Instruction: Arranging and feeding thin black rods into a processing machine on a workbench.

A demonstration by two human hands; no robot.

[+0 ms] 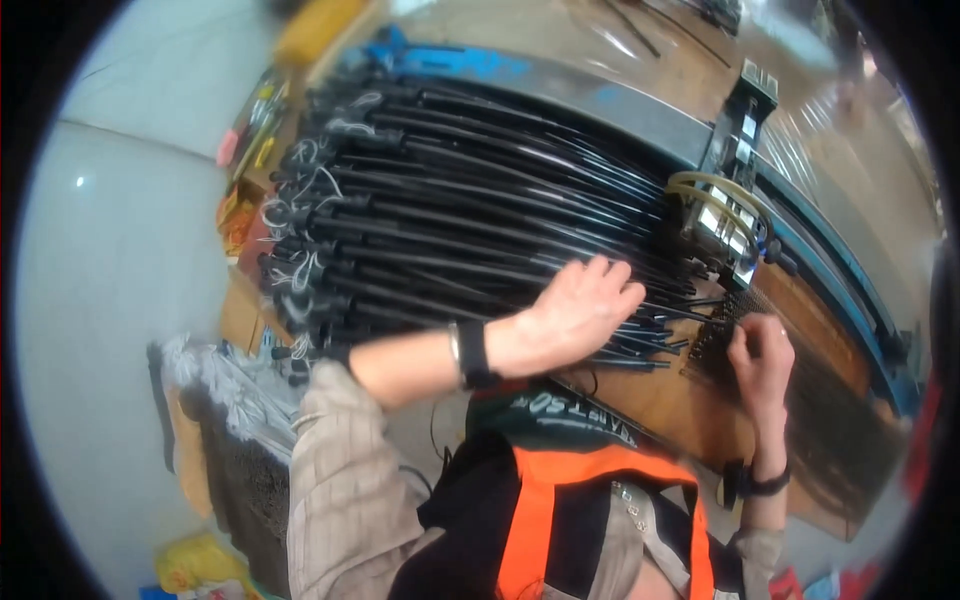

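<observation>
A wide row of slim black rods (480,190) lies side by side on the bench, their thicker left ends bearing white cord loops (300,270). My left hand (585,310) is over the near rods, its fingers curled on one black rod (685,314) whose thin end points right. Farther right, my right hand (765,355) is closed with thumb and fingers together; anything in its pinch is too small to make out. Just beyond the thin rod ends stands a small metal machine (725,215) with yellowish hoses. A patch of small dark pieces (712,345) lies near my right hand.
A grey metal beam (620,105) runs behind the rods, and a blue rail (835,260) curves along the right. Clear plastic wrap (815,115) lies at the back right. At the left stands a plastic-covered stack (215,385) near the pale floor (120,270).
</observation>
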